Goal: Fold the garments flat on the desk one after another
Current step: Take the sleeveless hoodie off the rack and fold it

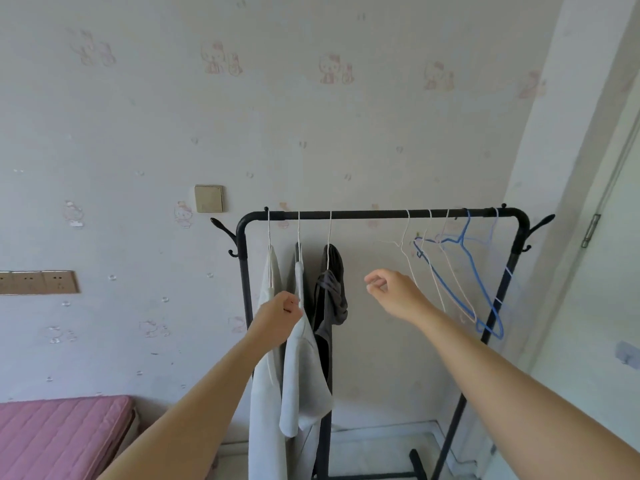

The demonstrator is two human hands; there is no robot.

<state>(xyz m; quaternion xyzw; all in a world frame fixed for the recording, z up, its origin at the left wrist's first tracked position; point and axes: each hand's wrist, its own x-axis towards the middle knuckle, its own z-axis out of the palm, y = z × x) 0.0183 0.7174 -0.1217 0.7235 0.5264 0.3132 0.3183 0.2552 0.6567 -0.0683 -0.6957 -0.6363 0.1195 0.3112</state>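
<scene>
- While my left hand (pixel 280 315) grips the pale grey garment (pixel 304 382) near its shoulder, just below the centre of the frame, a straight downward tug could jam its wire hanger (pixel 298 233) on the black rail (pixel 363 214) or stretch the neck. I judge the hook has to be lifted off first.
- My right hand (pixel 394 294), right of centre, hangs in the air with its fingers (pixel 375 282) loosely curled, grasping nothing. If it reaches across carelessly, it could snag the dark grey garment (pixel 330 296) just beside the pale one and drag that down too.
- Pulling one-handed could let the cloth slide off the hanger and drop to the floor. No surface to fold on shows anywhere in the frame.
- The pale grey garment hangs limp from the left part of the rail, between a second pale garment (pixel 266 410) on its left and the dark one on its right. One sleeve dangles, and the cloth looks soft, fairly thick and lightly creased.
- Empty hangers (pixel 460 271) crowd the right end of the rail and could tangle.
</scene>
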